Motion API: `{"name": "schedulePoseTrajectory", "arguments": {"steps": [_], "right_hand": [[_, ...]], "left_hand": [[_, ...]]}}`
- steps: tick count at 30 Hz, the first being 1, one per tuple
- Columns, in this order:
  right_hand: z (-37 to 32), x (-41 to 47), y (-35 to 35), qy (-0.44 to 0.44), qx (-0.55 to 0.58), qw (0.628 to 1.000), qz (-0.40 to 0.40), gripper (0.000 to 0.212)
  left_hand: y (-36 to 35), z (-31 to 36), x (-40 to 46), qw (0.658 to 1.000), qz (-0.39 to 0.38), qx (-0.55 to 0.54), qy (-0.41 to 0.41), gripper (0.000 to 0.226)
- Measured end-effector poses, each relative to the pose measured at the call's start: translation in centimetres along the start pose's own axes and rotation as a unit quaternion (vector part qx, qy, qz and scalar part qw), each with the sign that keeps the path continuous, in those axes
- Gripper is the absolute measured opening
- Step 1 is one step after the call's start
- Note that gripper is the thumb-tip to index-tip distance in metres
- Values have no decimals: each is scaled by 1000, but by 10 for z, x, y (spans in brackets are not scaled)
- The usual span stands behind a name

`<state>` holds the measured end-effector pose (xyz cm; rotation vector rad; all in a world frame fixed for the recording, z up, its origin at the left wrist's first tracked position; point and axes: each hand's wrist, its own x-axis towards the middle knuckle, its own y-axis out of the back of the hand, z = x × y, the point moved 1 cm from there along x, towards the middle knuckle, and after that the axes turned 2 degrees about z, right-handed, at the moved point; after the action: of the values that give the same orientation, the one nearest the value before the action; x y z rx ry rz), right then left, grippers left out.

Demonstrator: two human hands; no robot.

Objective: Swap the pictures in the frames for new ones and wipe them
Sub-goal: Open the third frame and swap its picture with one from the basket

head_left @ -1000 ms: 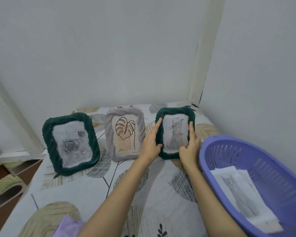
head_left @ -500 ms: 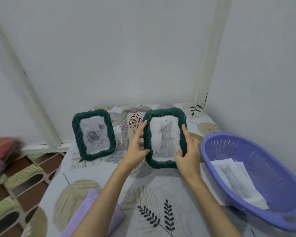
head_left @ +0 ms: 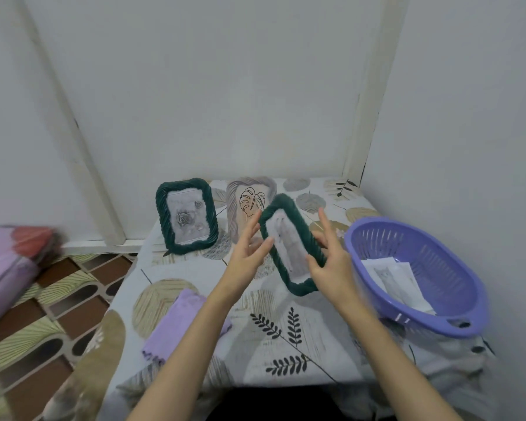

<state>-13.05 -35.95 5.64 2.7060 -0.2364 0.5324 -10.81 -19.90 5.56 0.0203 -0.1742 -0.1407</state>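
Dark green frame (head_left: 292,244) with a rope-like ribbed border and rounded corners, held in the air above the table (head_left: 286,344) and tilted so its long axis runs diagonally; it carries a pale grey picture too blurred to read. The left hand (head_left: 243,256) touches the frame's left edge with fingers nearly straight and slightly apart; the right hand (head_left: 331,262) pinches the right edge, thumb on the front border and fingers behind (motion blur softens both hands). Behind, a second green frame (head_left: 186,216) of the same twisted texture stands upright with a grey rose print, and beside it a pale grey frame (head_left: 249,202) stands with a line-drawn leaf. At right, an oval lilac plastic basket (head_left: 422,281) with slotted walls holds loose paper prints (head_left: 398,278). A folded lilac cloth (head_left: 176,323) of soft nap lies near the table's left front edge. The tablecloth is printed with leaves and hatched ovals.
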Motion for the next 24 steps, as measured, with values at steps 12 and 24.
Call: {"name": "schedulePoseTrajectory", "arguments": {"steps": [12, 24], "right_hand": [[-10, -46, -30, -14, 86, 991, -101, 46], [36, -16, -18, -116, -61, 984, -125, 63]], "left_hand": [[12, -27, -33, 992, 116, -13, 44, 86], [28, -26, -37, 983, 41, -151, 100, 82]]}}
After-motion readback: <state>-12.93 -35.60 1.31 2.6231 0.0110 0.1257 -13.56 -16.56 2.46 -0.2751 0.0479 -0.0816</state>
